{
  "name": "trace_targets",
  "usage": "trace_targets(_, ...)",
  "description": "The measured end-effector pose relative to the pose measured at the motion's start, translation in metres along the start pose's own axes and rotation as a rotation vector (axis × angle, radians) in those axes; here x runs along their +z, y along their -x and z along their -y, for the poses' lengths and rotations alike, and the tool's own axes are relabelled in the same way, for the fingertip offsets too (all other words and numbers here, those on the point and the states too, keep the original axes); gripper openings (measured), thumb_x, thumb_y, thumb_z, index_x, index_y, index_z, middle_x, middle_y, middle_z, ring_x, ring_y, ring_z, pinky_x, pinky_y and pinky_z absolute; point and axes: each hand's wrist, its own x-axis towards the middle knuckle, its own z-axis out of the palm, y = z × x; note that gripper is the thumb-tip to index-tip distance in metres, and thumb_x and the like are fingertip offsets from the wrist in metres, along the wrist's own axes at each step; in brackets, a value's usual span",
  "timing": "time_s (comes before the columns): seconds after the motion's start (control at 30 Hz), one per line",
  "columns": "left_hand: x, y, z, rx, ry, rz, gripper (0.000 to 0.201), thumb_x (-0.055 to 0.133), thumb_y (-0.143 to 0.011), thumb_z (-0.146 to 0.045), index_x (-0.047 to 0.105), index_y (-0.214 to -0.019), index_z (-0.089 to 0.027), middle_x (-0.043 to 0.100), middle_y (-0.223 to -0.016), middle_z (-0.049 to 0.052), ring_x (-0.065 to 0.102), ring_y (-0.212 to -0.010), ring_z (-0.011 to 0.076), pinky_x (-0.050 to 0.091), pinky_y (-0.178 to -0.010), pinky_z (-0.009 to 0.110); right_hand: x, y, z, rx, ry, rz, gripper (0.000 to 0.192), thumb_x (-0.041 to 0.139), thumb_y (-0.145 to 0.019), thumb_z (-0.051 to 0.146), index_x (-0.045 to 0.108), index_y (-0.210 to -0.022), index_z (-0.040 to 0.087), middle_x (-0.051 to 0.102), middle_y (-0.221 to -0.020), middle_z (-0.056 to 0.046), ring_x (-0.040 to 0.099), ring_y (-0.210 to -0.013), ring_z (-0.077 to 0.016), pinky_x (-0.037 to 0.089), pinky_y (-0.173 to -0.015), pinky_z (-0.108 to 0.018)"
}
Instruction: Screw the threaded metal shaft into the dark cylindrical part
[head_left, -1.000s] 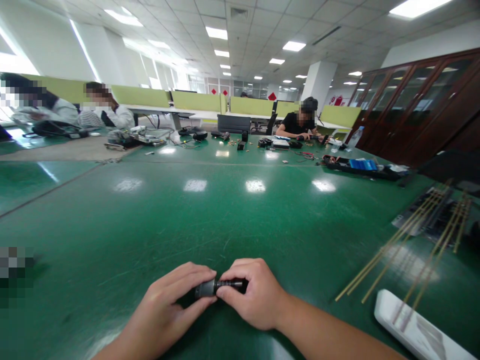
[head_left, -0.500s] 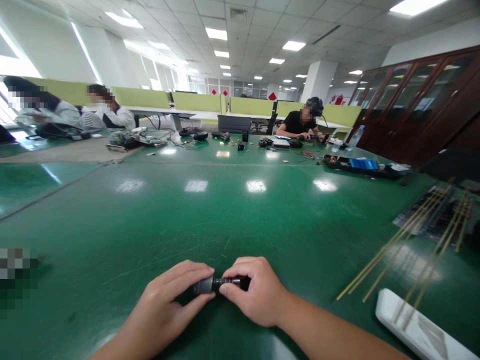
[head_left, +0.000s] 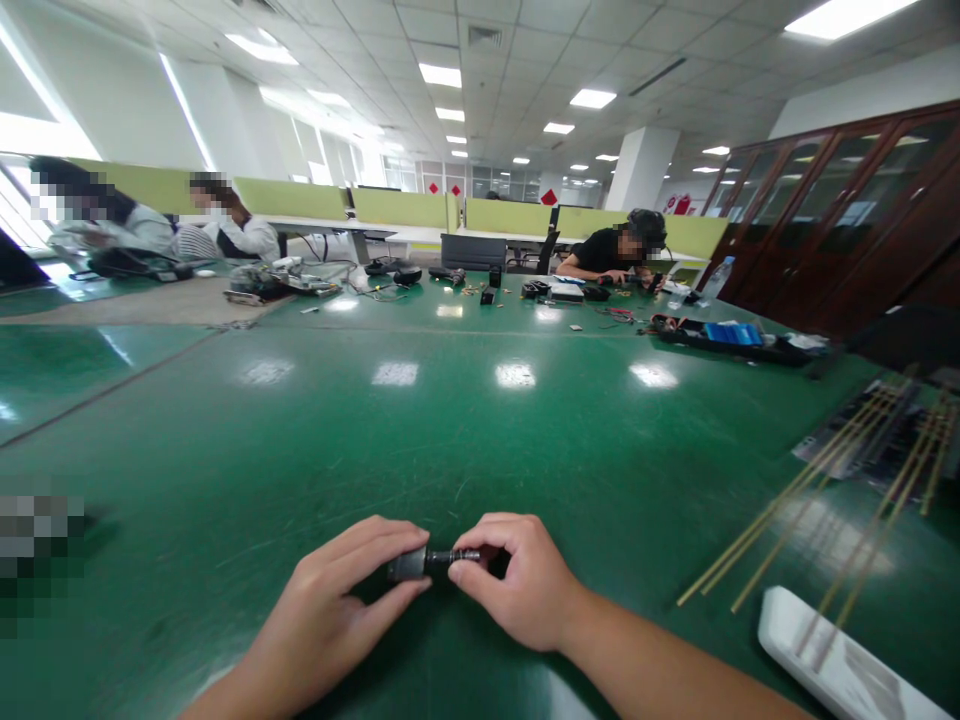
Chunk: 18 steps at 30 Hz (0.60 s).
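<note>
A small dark metal cylinder (head_left: pixel 409 565) with a thin threaded shaft (head_left: pixel 450 556) sticking out of its right end lies between my hands, low over the green table (head_left: pixel 480 430). My left hand (head_left: pixel 341 600) grips the cylinder body with thumb and fingers. My right hand (head_left: pixel 517 580) pinches the shaft's far end between thumb and forefinger. The part inside my right hand is hidden.
Several thin brass rods (head_left: pixel 810 500) lie slanted at the right, over a white flat object (head_left: pixel 840 665) and a dark tray (head_left: pixel 885 440). A black tray with a blue item (head_left: pixel 727 338) sits farther back. People work at the table's far side (head_left: pixel 615 255) and far left (head_left: pixel 217 225).
My right hand has slid slightly right along the shaft, so more of it shows. The view has tilted a little; the cylinder stays in my left hand.
</note>
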Motion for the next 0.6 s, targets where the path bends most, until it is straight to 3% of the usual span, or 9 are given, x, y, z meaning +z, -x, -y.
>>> trace_targets(0.6,-0.0061,-0.0011,0.0026,0.007,-0.071,-0.01,0.039,0.072,-0.089,-0.028,0.059,-0.126,-0.031,0.066,-0.118,0.001,0.063,-0.109,0.0164,0.053,-0.096,0.025,-0.0006,-0.0012,-0.0013,0.026,-0.029,-0.047,0.007,0.072,-0.082,0.025,0.077,-0.084,0.02,0.067,-0.07,0.0,0.061,-0.064,-0.0126,0.044,-0.063,-0.024)
